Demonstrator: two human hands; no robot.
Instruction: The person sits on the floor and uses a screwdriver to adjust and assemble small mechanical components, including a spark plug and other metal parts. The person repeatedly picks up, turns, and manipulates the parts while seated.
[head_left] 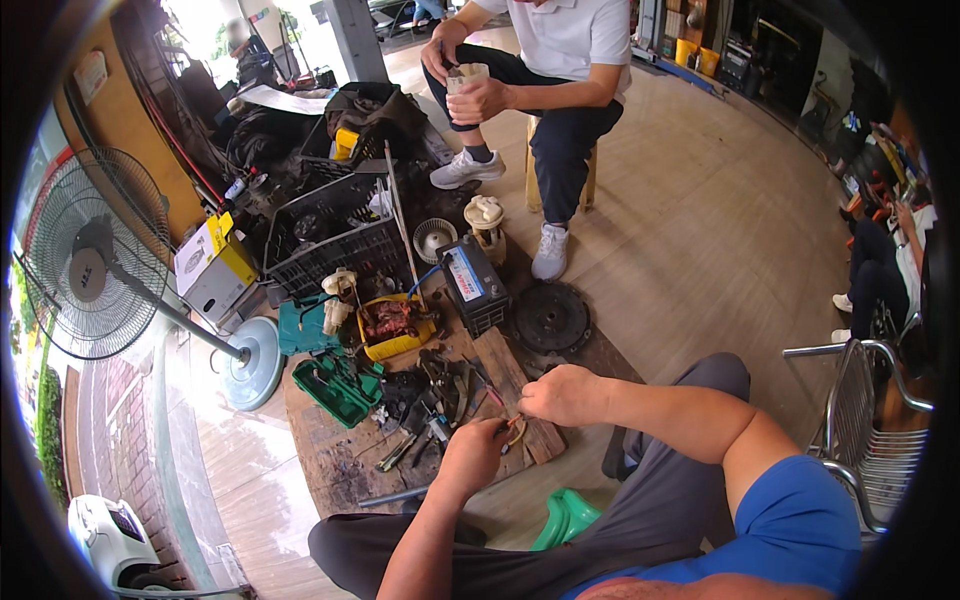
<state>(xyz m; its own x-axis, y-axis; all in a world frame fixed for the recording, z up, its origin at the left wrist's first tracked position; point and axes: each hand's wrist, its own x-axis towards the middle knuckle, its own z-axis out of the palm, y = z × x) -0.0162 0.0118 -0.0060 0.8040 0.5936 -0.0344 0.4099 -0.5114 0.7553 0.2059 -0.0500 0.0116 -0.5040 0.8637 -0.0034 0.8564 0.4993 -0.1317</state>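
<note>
Over the near edge of a wooden work board, my left hand is closed, with a small dark piece showing at its fingertips; its kind is not clear. Just right of it and slightly farther away, my right hand makes a pinch, and whatever lies between its fingers is hidden. A thin orange-yellow curved piece shows below the gap between my hands. Several pliers and other hand tools lie heaped to the left, beside an opened green plastic tool case.
Past the tools stand a yellow tray of reddish wires, a car battery and a black round disc. Black crates and a standing fan are on the left. Another person sits opposite; a metal chair stands right.
</note>
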